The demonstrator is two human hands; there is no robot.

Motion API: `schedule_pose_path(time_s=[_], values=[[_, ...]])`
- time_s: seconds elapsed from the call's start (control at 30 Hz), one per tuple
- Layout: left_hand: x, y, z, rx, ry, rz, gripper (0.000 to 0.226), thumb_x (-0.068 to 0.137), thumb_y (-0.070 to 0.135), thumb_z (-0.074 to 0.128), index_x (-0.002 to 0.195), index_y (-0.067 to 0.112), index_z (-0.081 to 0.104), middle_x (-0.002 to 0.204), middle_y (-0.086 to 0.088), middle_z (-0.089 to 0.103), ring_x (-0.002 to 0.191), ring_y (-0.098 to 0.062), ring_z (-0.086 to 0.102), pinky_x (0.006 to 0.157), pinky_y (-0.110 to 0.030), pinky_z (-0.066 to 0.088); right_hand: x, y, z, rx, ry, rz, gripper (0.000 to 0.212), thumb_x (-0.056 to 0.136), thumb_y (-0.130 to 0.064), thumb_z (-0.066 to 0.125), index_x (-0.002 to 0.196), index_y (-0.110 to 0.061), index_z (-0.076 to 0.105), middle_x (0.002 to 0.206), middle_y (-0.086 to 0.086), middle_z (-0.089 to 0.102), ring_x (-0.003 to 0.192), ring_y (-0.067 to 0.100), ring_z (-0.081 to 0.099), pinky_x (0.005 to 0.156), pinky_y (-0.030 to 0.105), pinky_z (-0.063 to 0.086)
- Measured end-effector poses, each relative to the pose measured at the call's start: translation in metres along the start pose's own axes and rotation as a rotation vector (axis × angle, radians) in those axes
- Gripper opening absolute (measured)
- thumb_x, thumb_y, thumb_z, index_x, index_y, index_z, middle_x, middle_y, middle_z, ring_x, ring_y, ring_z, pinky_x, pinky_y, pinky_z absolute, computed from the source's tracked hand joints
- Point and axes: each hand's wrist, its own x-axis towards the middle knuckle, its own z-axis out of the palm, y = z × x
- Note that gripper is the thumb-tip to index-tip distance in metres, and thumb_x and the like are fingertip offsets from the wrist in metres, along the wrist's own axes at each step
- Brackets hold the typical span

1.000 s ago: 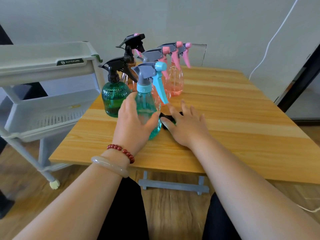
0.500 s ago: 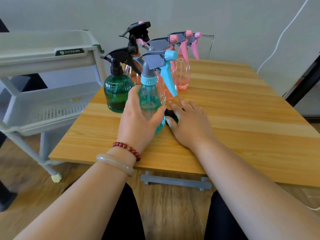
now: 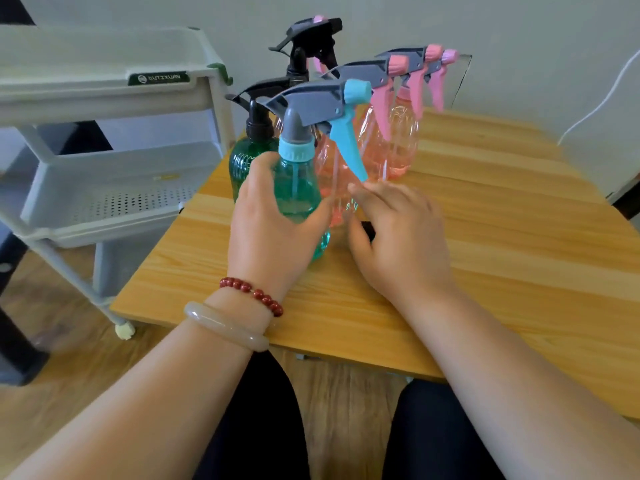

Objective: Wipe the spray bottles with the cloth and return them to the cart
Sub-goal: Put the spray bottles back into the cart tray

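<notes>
Wood-grain counter (image 3: 502, 244): pale planks, filling the middle and right of my feed, with a plank floor (image 3: 69, 358) beneath.

Grey plastic cart (image 3: 104, 109): stands just beside the counter's left edge. I see two tiers, the top with a dark label and the lower with a perforated bottom. One cream wheel (image 3: 124, 330) is on the floor.

Pink bottles (image 3: 401, 147): clear pink bodies, grey heads, pink triggers, upright in a cluster toward the counter's far left. They overlap, so I cannot give a sure count.

Green bottle (image 3: 244, 161): dark green, black trigger head, upright at the counter's left edge, nearest the cart.

Teal bottle (image 3: 299, 192): clear teal body, grey head, blue trigger pointing right. It stands in front of the pink and green ones, roughly upright. I cannot tell whether its base rests on the counter or sits just off it.

Black sprayer (image 3: 311, 36): a black head at the back of the cluster, its body mostly hidden.

Left grip (image 3: 273, 237): wrapped round the teal bottle's body, thumb on the right side, fingers round the left.

Right grip (image 3: 398, 240): fingers straight and slightly spread, palm down just right of the teal bottle, fingertips near the front pink bottle.

Cloth (image 3: 369, 232): dark, on the counter under the right grip, with only a small patch showing beside the thumb.

Bangle (image 3: 225, 327) and bead bracelet (image 3: 252, 294): pale and red, on the left wrist.

White cable (image 3: 595, 109): on the wall, far right.
</notes>
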Motion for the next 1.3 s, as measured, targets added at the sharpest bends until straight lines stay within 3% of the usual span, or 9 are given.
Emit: schedule_pose_path(time_s=[0.2, 0.33, 0.5, 0.63, 0.7, 0.8, 0.93, 1.1, 1.3], values=[[0.014, 0.003, 0.005, -0.012, -0.010, -0.013, 0.035, 0.082, 0.032, 0.076, 0.096, 0.028, 0.044, 0.081, 0.019, 0.050, 0.076, 0.002, 0.051, 0.069, -0.010, 0.039, 0.013, -0.008, 0.004, -0.035, -0.022, -0.029, 0.035, 0.086, -0.030, 0.052, 0.107, -0.013, 0.073, 0.106, 0.005, 0.070, 0.095, 0.029, 0.060, 0.080, 0.037, 0.034], [0.015, 0.011, 0.003, -0.008, -0.013, -0.056, 0.032, 0.083, 0.029, 0.076, 0.098, 0.030, 0.047, 0.084, 0.021, 0.053, 0.080, 0.006, 0.052, 0.072, -0.007, 0.038, 0.018, -0.006, 0.004, 0.013, -0.062, -0.036, 0.031, 0.085, -0.025, 0.057, 0.108, -0.011, 0.073, 0.110, 0.007, 0.067, 0.097, 0.031, 0.059, 0.082, 0.039, 0.039], [0.018, 0.020, -0.002, -0.018, -0.047, -0.157, 0.044, 0.083, 0.025, 0.074, 0.098, 0.049, 0.041, 0.090, 0.025, 0.055, 0.087, 0.005, 0.054, 0.078, -0.010, 0.041, 0.022, -0.004, -0.001, 0.063, -0.084, -0.028, 0.033, 0.087, -0.021, 0.060, 0.117, -0.011, 0.067, 0.116, 0.012, 0.066, 0.097, 0.036, 0.061, 0.084, 0.044, 0.043], [0.020, 0.031, -0.010, -0.032, -0.102, -0.238, 0.039, 0.084, 0.027, 0.070, 0.098, 0.050, 0.041, 0.092, 0.024, 0.054, 0.090, 0.002, 0.055, 0.079, -0.012, 0.041, 0.019, -0.012, -0.014, 0.045, -0.169, 0.008, 0.034, 0.088, -0.022, 0.058, 0.119, -0.010, 0.066, 0.120, 0.016, 0.063, 0.102, 0.038, 0.059, 0.085, 0.047, 0.046], [0.020, 0.036, -0.017, -0.053, -0.136, -0.299, 0.034, 0.085, 0.032, 0.066, 0.102, 0.047, 0.042, 0.096, 0.019, 0.055, 0.093, -0.012, 0.057, 0.080, -0.023, 0.045, 0.018, -0.019, -0.026, 0.046, -0.253, 0.019, 0.036, 0.087, -0.021, 0.058, 0.119, -0.009, 0.067, 0.123, 0.015, 0.062, 0.106, 0.037, 0.057, 0.087, 0.048, 0.045], [0.021, 0.041, -0.034, -0.064, -0.155, -0.405, 0.033, 0.087, 0.033, 0.065, 0.114, 0.024, 0.050, 0.102, 0.001, 0.059, 0.092, -0.025, 0.058, 0.080, -0.034, 0.047, 0.021, -0.029, -0.048, 0.057, -0.360, 0.039, 0.038, 0.088, -0.021, 0.061, 0.124, -0.009, 0.063, 0.127, 0.014, 0.060, 0.114, 0.033, 0.051, 0.095, 0.046, 0.039], [0.031, 0.064, -0.070, 0.021, -0.197, -0.445, 0.028, 0.091, 0.029, 0.066, 0.109, 0.019, 0.046, 0.098, 0.002, 0.052, 0.090, -0.022, 0.052, 0.077, -0.030, 0.040, 0.044, -0.047, -0.087, 0.106, -0.418, 0.078, 0.042, 0.088, -0.024, 0.056, 0.126, -0.009, 0.063, 0.126, 0.012, 0.061, 0.115, 0.030, 0.051, 0.097, 0.043, 0.040], [0.055, 0.101, -0.110, 0.065, -0.192, -0.493, 0.032, 0.092, 0.024, 0.067, 0.118, 0.016, 0.050, 0.104, 0.004, 0.051, 0.102, -0.023, 0.054, 0.088, -0.036, 0.045, 0.098, -0.077, -0.132, 0.263, -0.403, 0.048, 0.042, 0.094, -0.027, 0.053, 0.130, -0.006, 0.060, 0.122, 0.009, 0.063, 0.112, 0.029, 0.058, 0.092, 0.041, 0.049], [0.096, 0.137, -0.144, 0.054, -0.156, -0.566, 0.040, 0.093, 0.028, 0.064, 0.128, 0.013, 0.048, 0.117, -0.001, 0.055, 0.114, -0.024, 0.052, 0.098, -0.043, 0.046, 0.166, -0.105, -0.167, 0.364, -0.348, -0.008, 0.048, 0.093, -0.025, 0.059, 0.134, -0.001, 0.054, 0.116, 0.011, 0.064, 0.107, 0.029, 0.060, 0.094, 0.040, 0.049]])
